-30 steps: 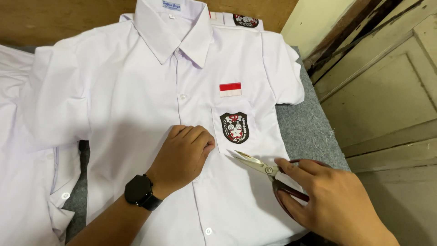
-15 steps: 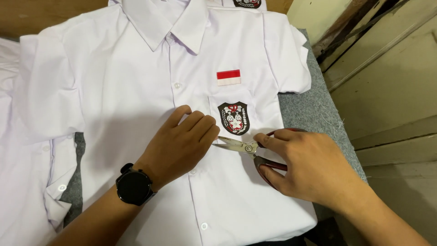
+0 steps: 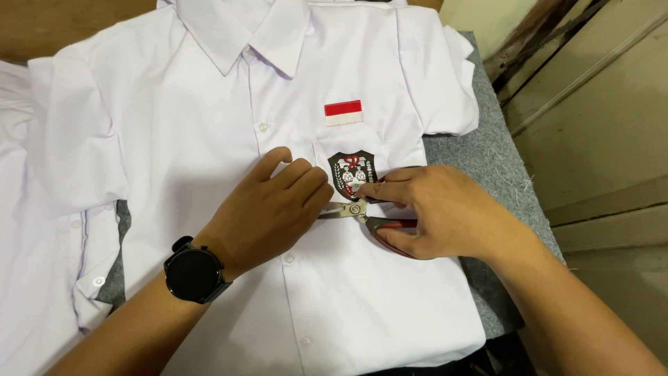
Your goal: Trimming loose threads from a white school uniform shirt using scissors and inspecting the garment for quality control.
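Shirt [image 3: 209,139], white and short-sleeved, lies spread face up across the grey felt-covered desk [image 3: 480,160], buttoned to the collar, and takes up most of the surface. A second white garment [image 3: 35,278] lies at its left edge, partly under it. On the shirt's chest pocket sits a dark shield-shaped badge [image 3: 351,174], with a small red-and-white patch [image 3: 344,112] just above the pocket's top.

The left hand [image 3: 268,212] rests palm down on the shirt front, fingers loosely curled and pressed flat on the cloth just left of the pocket; it grasps nothing. Its forearm comes up from the lower left, a black round watch [image 3: 193,273] on the wrist.

The right hand [image 3: 435,212] comes in from the lower right, forearm angled across the desk's corner. It is closed around small scissors [image 3: 362,212] with red handles, the index fingertip touching the lower edge of the badge. The metal blades point left, lying on the pocket just under the badge, their tips hidden at the left hand's fingers.
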